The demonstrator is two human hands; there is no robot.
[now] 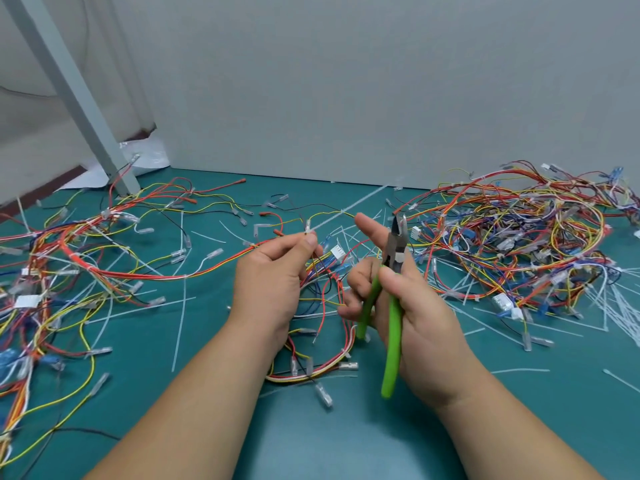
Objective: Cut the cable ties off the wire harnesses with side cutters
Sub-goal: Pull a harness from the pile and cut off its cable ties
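Pinching a wire harness (214, 270) between thumb and fingertips, the left hand (273, 282) holds it just above the green mat (311, 445), where a white cable tie (346, 211) juts out. The right hand (415, 306) grips the green-handled side cutters (398, 251) upright beside it, with the index finger straight.

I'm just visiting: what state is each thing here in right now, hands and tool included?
Left hand: pinching the harness.
Right hand: gripping the cutters, forefinger straight.
Cutters: raised, cutting nothing.
Harness: partly lifted, loop lying on the mat.
Right pile: tangled heap.
Cut ties: loose on the mat.
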